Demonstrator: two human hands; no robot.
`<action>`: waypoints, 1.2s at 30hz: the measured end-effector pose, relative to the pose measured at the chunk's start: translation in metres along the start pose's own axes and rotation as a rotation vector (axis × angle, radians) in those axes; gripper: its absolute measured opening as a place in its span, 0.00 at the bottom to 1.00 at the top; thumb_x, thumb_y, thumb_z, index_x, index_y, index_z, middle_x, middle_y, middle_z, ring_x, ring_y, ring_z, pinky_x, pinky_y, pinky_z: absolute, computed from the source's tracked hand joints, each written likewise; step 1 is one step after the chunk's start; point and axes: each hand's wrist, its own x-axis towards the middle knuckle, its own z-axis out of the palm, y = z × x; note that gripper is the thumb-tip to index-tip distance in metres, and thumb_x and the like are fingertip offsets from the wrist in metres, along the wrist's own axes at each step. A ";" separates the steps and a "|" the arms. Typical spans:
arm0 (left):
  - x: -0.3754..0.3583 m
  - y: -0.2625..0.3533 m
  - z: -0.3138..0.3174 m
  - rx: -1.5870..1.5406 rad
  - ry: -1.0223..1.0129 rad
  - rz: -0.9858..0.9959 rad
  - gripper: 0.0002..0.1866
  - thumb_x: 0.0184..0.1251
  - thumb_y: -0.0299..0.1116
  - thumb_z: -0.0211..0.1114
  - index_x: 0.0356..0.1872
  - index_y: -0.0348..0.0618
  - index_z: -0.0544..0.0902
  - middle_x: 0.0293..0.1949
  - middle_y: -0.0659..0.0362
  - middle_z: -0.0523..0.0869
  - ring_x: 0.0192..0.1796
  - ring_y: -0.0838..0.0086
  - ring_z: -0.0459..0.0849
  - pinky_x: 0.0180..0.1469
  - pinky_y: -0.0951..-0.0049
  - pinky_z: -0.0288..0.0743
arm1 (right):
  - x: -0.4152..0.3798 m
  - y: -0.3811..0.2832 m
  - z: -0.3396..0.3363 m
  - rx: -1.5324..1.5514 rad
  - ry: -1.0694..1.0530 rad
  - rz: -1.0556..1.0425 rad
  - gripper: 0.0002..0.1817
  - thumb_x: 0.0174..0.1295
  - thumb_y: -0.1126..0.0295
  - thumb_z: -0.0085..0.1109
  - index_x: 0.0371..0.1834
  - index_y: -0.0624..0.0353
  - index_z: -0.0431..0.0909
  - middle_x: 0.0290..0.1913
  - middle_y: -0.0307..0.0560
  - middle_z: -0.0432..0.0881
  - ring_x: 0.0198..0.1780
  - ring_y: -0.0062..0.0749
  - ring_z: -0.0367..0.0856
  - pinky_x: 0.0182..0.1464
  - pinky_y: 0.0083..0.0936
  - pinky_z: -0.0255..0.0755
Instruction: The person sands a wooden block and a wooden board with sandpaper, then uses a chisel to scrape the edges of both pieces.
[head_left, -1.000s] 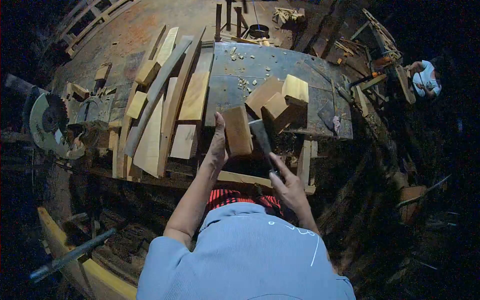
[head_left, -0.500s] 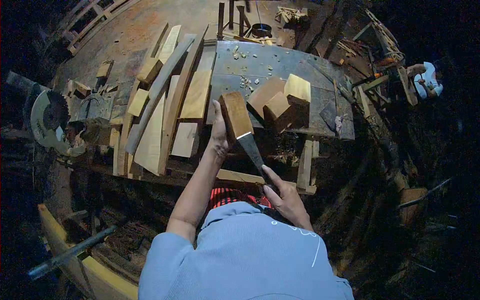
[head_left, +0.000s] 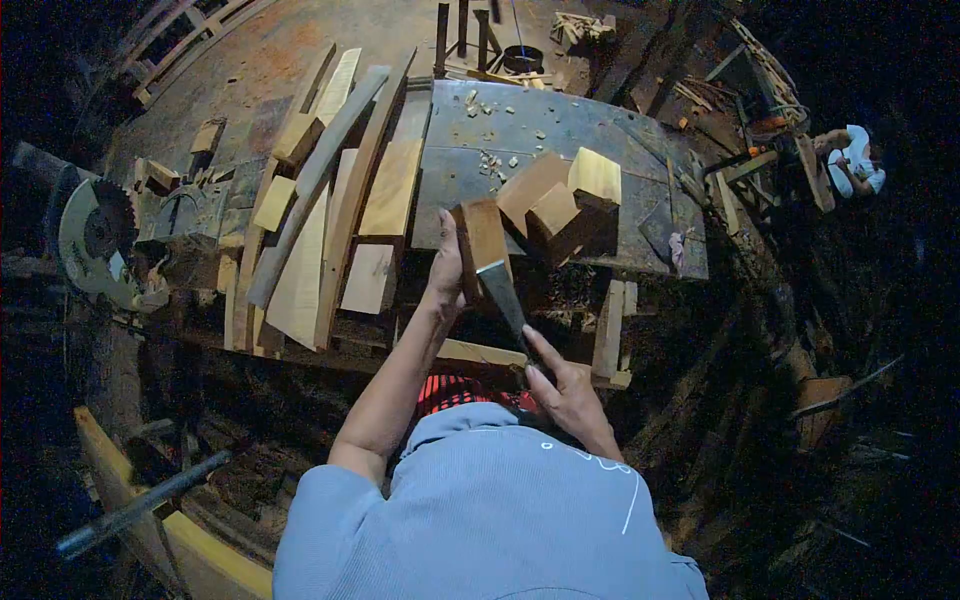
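Observation:
A brown wooden block (head_left: pixel 487 232) is held tilted above the near edge of the workbench. My left hand (head_left: pixel 447 264) grips it from its left side, thumb pointing up along the wood. My right hand (head_left: pixel 562 382) is closed around the near end of a flat metal blade tool (head_left: pixel 503 300). The blade's bright far edge lies against the lower part of the block. Just to the right, several cut blocks, among them a pale one (head_left: pixel 596 176), rest on the bench.
Long boards (head_left: pixel 350 215) lie across the bench's left half. A circular saw blade (head_left: pixel 100 230) stands at far left. Wood chips are scattered on the metal-grey bench top (head_left: pixel 560 115). Another person (head_left: pixel 856 165) in light clothing is at far right.
The block in my left hand has moved slightly down and right and turned a little more upright. The blade's far edge now sits slightly higher on the block, and my right hand has barely moved.

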 end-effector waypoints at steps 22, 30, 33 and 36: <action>0.015 0.001 -0.019 0.005 0.089 0.125 0.41 0.60 0.69 0.34 0.51 0.37 0.71 0.41 0.53 0.81 0.39 0.67 0.83 0.41 0.67 0.80 | -0.010 0.000 -0.012 0.013 0.074 0.003 0.28 0.61 0.65 0.51 0.66 0.45 0.59 0.38 0.61 0.79 0.41 0.45 0.79 0.46 0.34 0.70; 0.013 0.003 -0.015 0.063 0.151 0.191 0.33 0.66 0.62 0.40 0.47 0.39 0.73 0.37 0.53 0.82 0.34 0.69 0.84 0.40 0.69 0.80 | -0.003 0.004 -0.011 0.048 0.059 -0.023 0.27 0.63 0.65 0.49 0.67 0.44 0.58 0.40 0.62 0.79 0.44 0.47 0.79 0.48 0.36 0.70; 0.018 -0.002 -0.023 0.150 0.226 0.328 0.36 0.62 0.64 0.45 0.57 0.41 0.65 0.47 0.57 0.73 0.49 0.72 0.75 0.49 0.71 0.71 | -0.003 -0.002 -0.009 -0.003 0.019 0.057 0.27 0.63 0.65 0.49 0.67 0.44 0.58 0.44 0.62 0.78 0.46 0.48 0.79 0.50 0.36 0.69; 0.029 -0.015 -0.018 0.656 0.511 0.788 0.39 0.62 0.63 0.47 0.62 0.39 0.59 0.54 0.55 0.70 0.56 0.71 0.70 0.57 0.69 0.65 | 0.001 -0.010 -0.009 0.076 -0.026 0.163 0.27 0.63 0.64 0.48 0.67 0.44 0.58 0.49 0.62 0.76 0.49 0.51 0.77 0.51 0.37 0.69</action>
